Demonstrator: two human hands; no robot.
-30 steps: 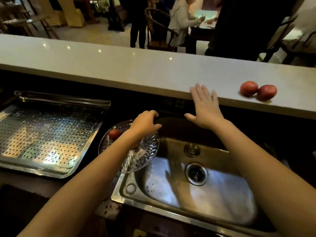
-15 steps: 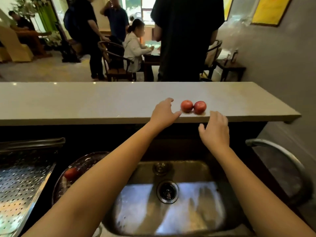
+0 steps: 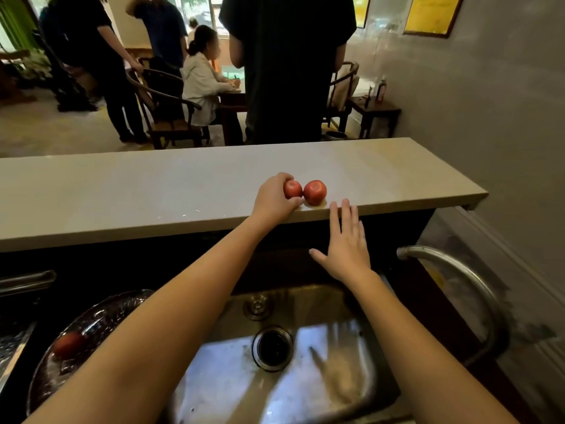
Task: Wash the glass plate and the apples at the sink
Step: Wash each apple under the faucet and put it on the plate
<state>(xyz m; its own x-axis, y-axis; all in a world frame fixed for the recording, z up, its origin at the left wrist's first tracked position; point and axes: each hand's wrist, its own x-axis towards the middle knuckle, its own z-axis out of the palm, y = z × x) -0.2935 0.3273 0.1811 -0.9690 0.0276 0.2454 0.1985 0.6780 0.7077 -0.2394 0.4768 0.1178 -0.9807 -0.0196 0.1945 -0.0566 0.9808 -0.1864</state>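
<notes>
A: Where are the hands?

B: The left hand (image 3: 273,199) is up on the pale counter (image 3: 122,191) just above the middle of the frame; its fingers curl over the top of the left apple (image 3: 293,189) and the thumb lies along the counter edge below it; whether the fruit is truly gripped or only cupped, I cannot tell. The right hand (image 3: 347,246) hovers lower and to the right, palm down, fingers spread and straight, touching nothing; its fingertips reach up to the counter's front edge.

A: And the fruit?

B: The right apple (image 3: 315,192) sits on the counter touching the left one; a third apple (image 3: 68,344) lies on the glass plate (image 3: 101,313) at the lower left, partly hidden by the left forearm.

A: The sink?

B: The steel sink (image 3: 305,377) fills the lower middle, drain (image 3: 272,347) at its centre; a curved tap (image 3: 452,270) arches at the right edge.
</notes>
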